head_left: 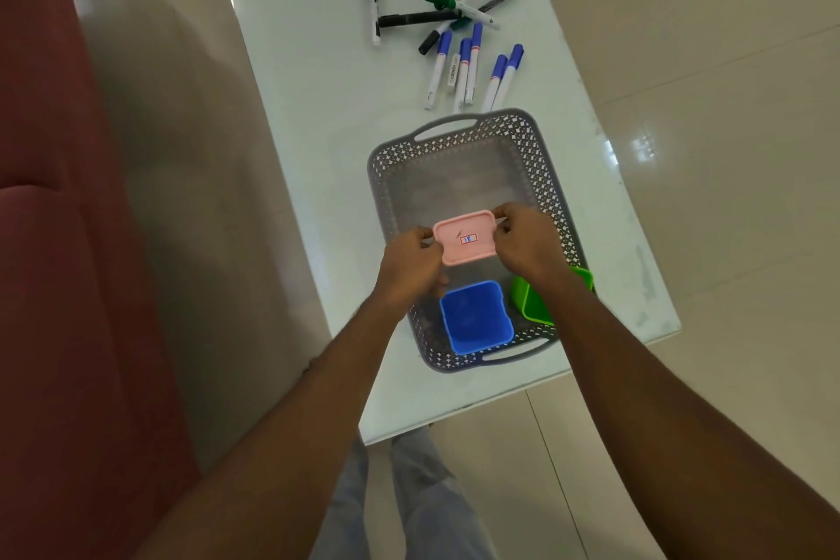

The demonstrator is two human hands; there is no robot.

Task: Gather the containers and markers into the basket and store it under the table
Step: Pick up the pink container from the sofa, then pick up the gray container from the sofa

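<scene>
Pink container (pixel 463 241) held over basket (pixel 386 177).
Left hand (pixel 411 268) pinched its 9 o'clock end, right hand (pixel 527 241) its 3; blue box (pixel 475 316) and green box (pixel 532 305), half under the forearm (pixel 604 332), sat inside at 6; markers (pixel 454 41) lay at 12.

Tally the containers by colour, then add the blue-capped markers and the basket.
Pink container: 1
Blue container: 1
Green container: 1
Blue-capped markers: 5
Grey basket: 1
Total: 9
</scene>
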